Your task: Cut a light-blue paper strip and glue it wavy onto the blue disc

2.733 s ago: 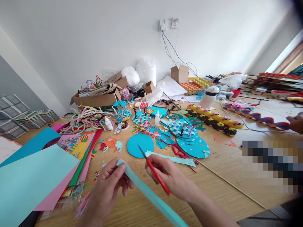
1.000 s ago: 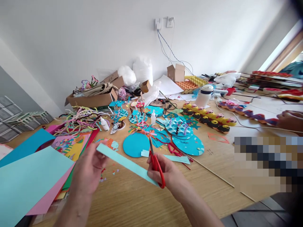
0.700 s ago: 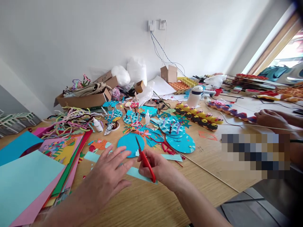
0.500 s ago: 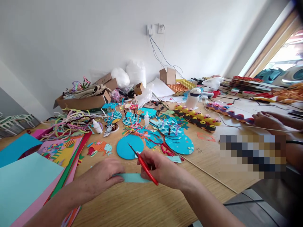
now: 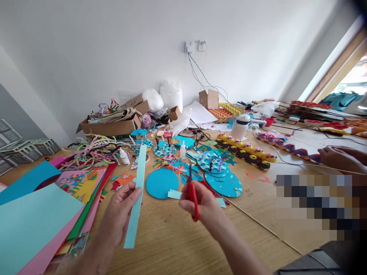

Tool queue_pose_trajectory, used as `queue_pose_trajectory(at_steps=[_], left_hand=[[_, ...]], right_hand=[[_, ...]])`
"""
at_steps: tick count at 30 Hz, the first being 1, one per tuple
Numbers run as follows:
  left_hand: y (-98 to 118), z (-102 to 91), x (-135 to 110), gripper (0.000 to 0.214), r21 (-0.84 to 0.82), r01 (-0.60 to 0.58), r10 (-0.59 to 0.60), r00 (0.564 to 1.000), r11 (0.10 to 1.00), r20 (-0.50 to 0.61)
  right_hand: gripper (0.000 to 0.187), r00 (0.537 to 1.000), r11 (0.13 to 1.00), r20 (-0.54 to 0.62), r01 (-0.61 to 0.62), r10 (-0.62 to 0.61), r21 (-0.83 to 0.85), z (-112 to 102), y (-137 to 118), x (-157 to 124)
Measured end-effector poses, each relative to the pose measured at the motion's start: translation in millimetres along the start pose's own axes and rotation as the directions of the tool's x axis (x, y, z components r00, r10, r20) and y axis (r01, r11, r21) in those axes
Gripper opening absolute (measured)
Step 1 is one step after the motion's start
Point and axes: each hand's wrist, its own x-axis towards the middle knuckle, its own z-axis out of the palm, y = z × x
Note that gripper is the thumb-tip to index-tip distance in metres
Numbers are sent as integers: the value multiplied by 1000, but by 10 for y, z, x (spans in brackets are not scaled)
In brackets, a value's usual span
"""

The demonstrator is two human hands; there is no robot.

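Note:
My left hand (image 5: 119, 215) pinches a long light-blue paper strip (image 5: 137, 198) and holds it upright above the wooden table (image 5: 177, 244). My right hand (image 5: 202, 208) grips red-handled scissors (image 5: 192, 193), blades closed and pointing up, a little to the right of the strip. Just beyond the hands lie a plain blue paper disc (image 5: 162, 182) and a short light-blue offcut (image 5: 174, 194).
Stacked coloured paper sheets (image 5: 37, 221) fill the left. Decorated blue discs (image 5: 220, 172), glue bottles (image 5: 124, 156), curly paper strips (image 5: 91, 149) and a cardboard box (image 5: 110, 124) crowd the middle and back. Another person's hand (image 5: 340, 158) rests at the right. A thin wooden stick (image 5: 258, 223) lies diagonally.
The strip lay flat on the table under both hands; now my left hand has lifted it upright. My right hand has raised the scissors and turned them upright.

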Motion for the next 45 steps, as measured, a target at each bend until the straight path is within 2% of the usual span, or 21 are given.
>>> queue_pose_trajectory(at_steps=[2, 5, 7, 10, 13, 15, 17, 19, 21, 23, 25, 28, 32, 35, 40, 45], left_hand=[[-24, 166, -2, 25, -145, -87, 79, 995, 986, -60], [-61, 348, 18, 17, -242, -182, 170, 983, 953, -69], [-80, 410, 26, 15, -269, -212, 199, 977, 940, -73], [-91, 427, 8, 13, -288, -218, 210, 976, 932, -60], [-103, 379, -23, 15, -227, -134, 165, 979, 965, 123], [-122, 333, -35, 21, -110, -93, 119, 957, 990, 265], [-132, 291, -40, 19, -19, -106, 106, 945, 994, 310], [-114, 257, -42, 16, 16, -136, 127, 956, 991, 264], [-65, 226, -45, 14, 11, -165, 161, 973, 986, 165], [0, 203, -49, 13, -46, -169, 172, 983, 985, 62], [59, 196, -54, 13, -160, -136, 140, 990, 978, 9], [109, 222, -66, 16, -308, -69, 79, 997, 949, 21], [123, 284, -80, 17, -403, -17, 38, 998, 915, 43], [124, 315, -85, 16, -438, 23, 6, 998, 898, 65], [118, 352, -90, 16, -449, 56, -18, 996, 892, 88], [104, 371, -83, 15, -430, 52, -7, 994, 901, 105]], right_hand=[[38, 996, 998, 91, -32, 27, 46, 227, 107, -35], [38, 992, 993, 112, -66, 55, 101, 484, 213, -59], [36, 993, 987, 90, -88, 77, 132, 569, 252, -45], [33, 998, 986, 36, -62, 57, 153, 584, 284, 9], [32, 1000, 993, 12, -21, 20, 113, 528, 285, 69], [32, 1000, 999, 8, 0, -1, 44, 493, 265, 98], [33, 1000, 999, 13, 15, -14, -28, 475, 230, 109], [34, 1000, 996, 24, 22, -20, -88, 467, 185, 93], [34, 998, 993, 59, 39, -33, -114, 455, 139, 44], [34, 992, 995, 119, 51, -41, -88, 433, 108, -40], [38, 977, 1000, 211, 13, -11, -10, 409, 109, -146], [43, 934, 992, 356, -77, 36, 100, 395, 168, -305], [45, 906, 947, 410, -216, 104, 238, 419, 235, -415], [47, 871, 918, 467, -299, 152, 259, 427, 225, -405], [50, 856, 916, 500, -296, 128, 271, 412, 225, -352], [43, 873, 925, 480, -250, 88, 286, 385, 252, -341]])
